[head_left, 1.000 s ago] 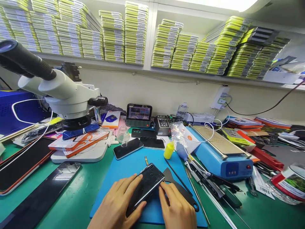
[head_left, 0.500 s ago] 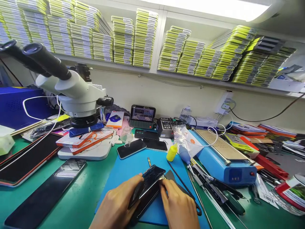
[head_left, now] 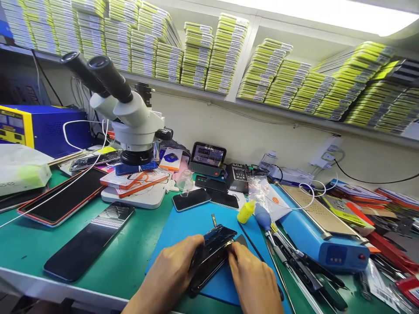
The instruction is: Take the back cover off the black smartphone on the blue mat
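A black phone (head_left: 214,250) lies on the blue work mat (head_left: 193,222) near the front of the bench, its glossy back panel lifted off the body along the right edge. My left hand (head_left: 170,277) wraps around the phone's left side, fingers curled over the raised panel. My right hand (head_left: 253,281) pinches at the gap on the phone's right edge, fingers pressed together; what they hold, if anything, is hidden. A flat black pry card (head_left: 242,240) pokes out beside the right hand.
A white microscope (head_left: 131,117) stands at the back left over orange screen packs. Loose phones and screens (head_left: 88,240) lie on the green mat. A blue heating plate (head_left: 322,226), a yellow bottle (head_left: 245,212), tweezers and tools crowd the right. Shelves above carry yellow-green boxes.
The back panel has lifted further from the phone's body under my hands. My view has swung left, bringing the blue unit and bench edge into sight.
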Action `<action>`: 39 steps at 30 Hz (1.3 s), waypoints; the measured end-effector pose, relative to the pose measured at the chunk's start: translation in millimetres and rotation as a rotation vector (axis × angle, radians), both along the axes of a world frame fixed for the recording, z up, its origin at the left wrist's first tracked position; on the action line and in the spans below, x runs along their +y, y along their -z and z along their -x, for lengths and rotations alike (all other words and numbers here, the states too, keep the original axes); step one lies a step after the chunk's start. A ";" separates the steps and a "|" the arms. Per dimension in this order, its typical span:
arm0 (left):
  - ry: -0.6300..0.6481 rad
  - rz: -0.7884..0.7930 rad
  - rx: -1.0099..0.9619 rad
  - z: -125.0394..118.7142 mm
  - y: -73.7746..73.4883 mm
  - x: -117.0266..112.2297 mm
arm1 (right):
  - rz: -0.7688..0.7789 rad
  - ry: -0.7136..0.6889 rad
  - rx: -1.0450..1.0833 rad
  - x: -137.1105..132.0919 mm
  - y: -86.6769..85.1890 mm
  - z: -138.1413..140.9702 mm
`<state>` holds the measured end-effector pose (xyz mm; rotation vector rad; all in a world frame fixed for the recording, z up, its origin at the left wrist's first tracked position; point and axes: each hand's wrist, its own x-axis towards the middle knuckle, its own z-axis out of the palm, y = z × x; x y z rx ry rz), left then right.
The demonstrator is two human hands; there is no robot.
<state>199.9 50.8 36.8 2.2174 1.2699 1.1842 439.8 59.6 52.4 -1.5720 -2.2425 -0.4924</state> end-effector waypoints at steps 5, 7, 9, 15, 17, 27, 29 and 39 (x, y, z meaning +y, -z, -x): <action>-0.001 0.046 -0.015 0.7 -3.3 -2.8 | 0.118 0.060 -0.168 -1.5 -13.1 5.5; -0.007 0.055 -0.022 0.7 -3.3 -3.2 | 0.165 0.083 -0.214 -3.2 -19.6 8.2; -0.009 0.059 -0.027 0.5 -2.4 -3.0 | 0.208 0.102 -0.246 -4.4 -26.0 11.7; 0.012 0.068 -0.044 1.0 -0.4 -1.9 | 0.283 0.130 -0.269 -4.1 -39.6 19.9; 0.013 0.071 -0.049 1.7 -1.7 -2.0 | 0.297 0.139 -0.264 -3.6 -42.0 20.9; 0.032 0.109 -0.050 1.4 -10.5 0.3 | 0.364 0.202 -0.126 -9.1 -46.8 21.9; 0.034 0.118 -0.048 0.8 -9.9 1.2 | 0.396 0.220 -0.092 -10.4 -48.3 22.1; 0.034 0.147 -0.114 3.0 -7.5 3.1 | 0.469 0.261 -0.031 -11.2 -56.7 28.8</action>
